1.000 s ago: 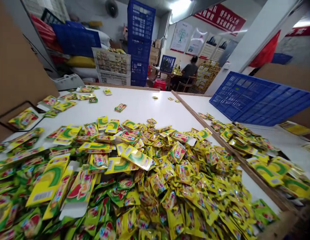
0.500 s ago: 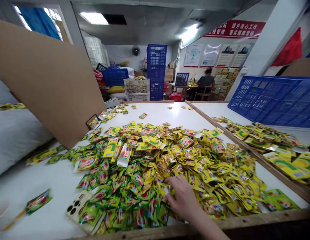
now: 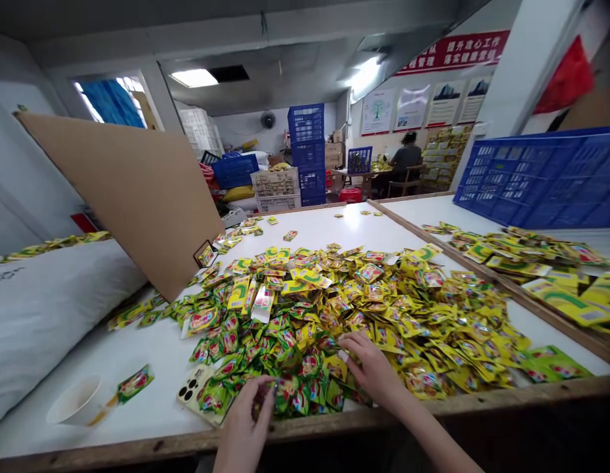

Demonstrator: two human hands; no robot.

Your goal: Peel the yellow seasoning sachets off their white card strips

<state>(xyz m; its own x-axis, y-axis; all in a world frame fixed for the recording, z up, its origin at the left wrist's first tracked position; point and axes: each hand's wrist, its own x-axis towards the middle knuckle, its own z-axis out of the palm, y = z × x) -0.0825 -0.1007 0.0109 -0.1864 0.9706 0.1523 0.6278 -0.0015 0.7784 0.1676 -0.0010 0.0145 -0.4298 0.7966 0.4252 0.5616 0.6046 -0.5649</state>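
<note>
Since green packets (image 3: 230, 335) and yellow packets (image 3: 462, 348) lie loose right of the phone (image 3: 192, 389), I judge plenty is left. My left hand (image 3: 244, 424) is beside the phone, my right hand (image 3: 376, 374) farther right, both at the packets, fingers curled; I cannot tell if either pinches one.

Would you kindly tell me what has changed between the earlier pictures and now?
The right hand came in first, reaching onto the pile of green and yellow packets; now the left hand has joined it at the near edge. Whether either has gripped a packet is unclear. The camera view has shifted too. The blue plastic crate and brown cardboard sheet look unmoved.
</note>
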